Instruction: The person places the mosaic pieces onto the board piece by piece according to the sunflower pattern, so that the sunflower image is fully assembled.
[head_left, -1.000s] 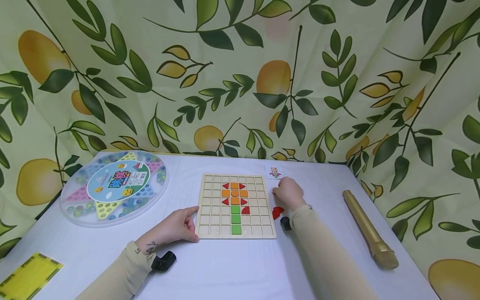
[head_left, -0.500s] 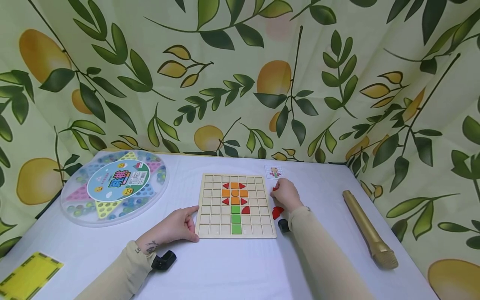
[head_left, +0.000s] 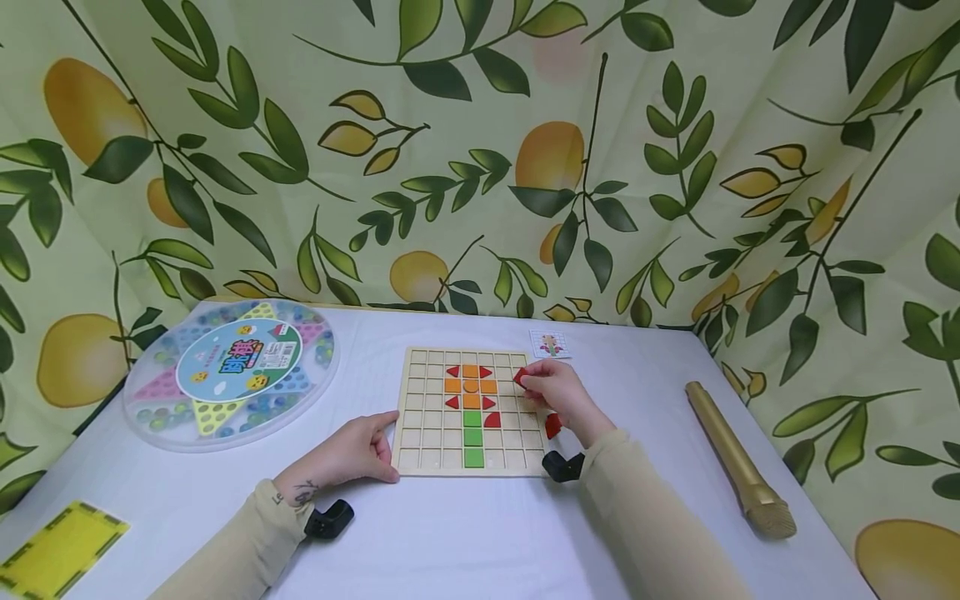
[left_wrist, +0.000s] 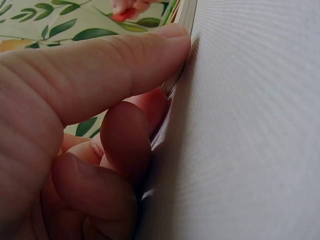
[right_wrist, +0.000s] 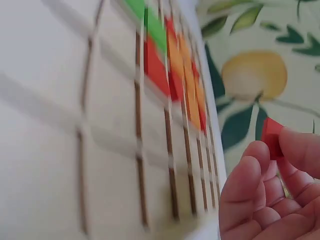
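A wooden grid board [head_left: 431, 437] lies flat at the middle of the table, bearing orange, red and green pieces in a flower-like pattern. At its left edge my left hand [head_left: 341, 452] steadies it, thumb by the near corner; the left wrist view shows the thumb [left_wrist: 150, 57] against the board's side and the other fingers curled. My right hand [head_left: 561, 392] pinches a small red piece [right_wrist: 271, 139] between thumb and fingertips over the board's right side. More red tile [head_left: 553, 426] lies beside the right edge, partly hidden behind that hand.
A small picture card [head_left: 550, 343] lies behind the right hand. A round Chinese checkers set [head_left: 232, 371] is at the back left, a yellow rectangular thing [head_left: 63, 546] at the front left. On the right rests a gold microphone [head_left: 738, 458]. A patterned curtain [head_left: 450, 167] hangs behind.
My right hand has lifted the red piece from beside the board and moved left, over the board's right columns. The left hand keeps its place at the left edge.
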